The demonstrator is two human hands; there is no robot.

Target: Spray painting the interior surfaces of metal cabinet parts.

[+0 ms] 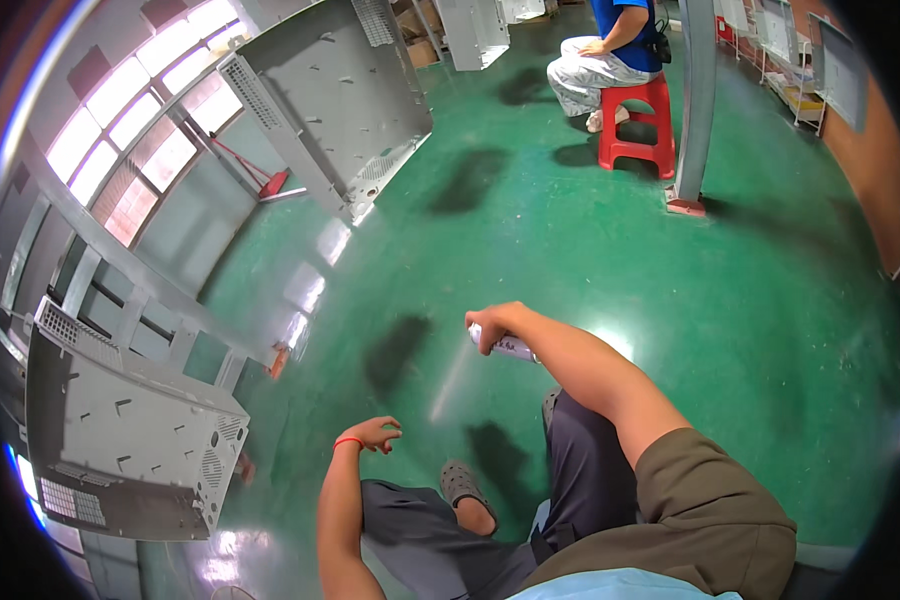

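Note:
My right hand (pixel 497 323) is wrapped round a slim pale spray can (pixel 515 348), held out over the floor in front of my knees. From the can's left end a whitish streak (pixel 452 383) slants down; whether it is spray or floor glare I cannot tell. My left hand (pixel 377 435), with a red band at its wrist, hovers above my left thigh. Its fingers are loosely bent and apart, with nothing in them. Nearest to that hand, at the left, hangs a grey sheet-metal housing (pixel 135 425) with perforated panels.
Farther off at the left hangs a larger grey metal housing (pixel 335 100). A person in blue (pixel 622 40) sits on a red stool (pixel 638 125) beside a grey post (pixel 694 110). A wire rack (pixel 805 100) lines the right wall. Green floor (pixel 750 300) spreads between.

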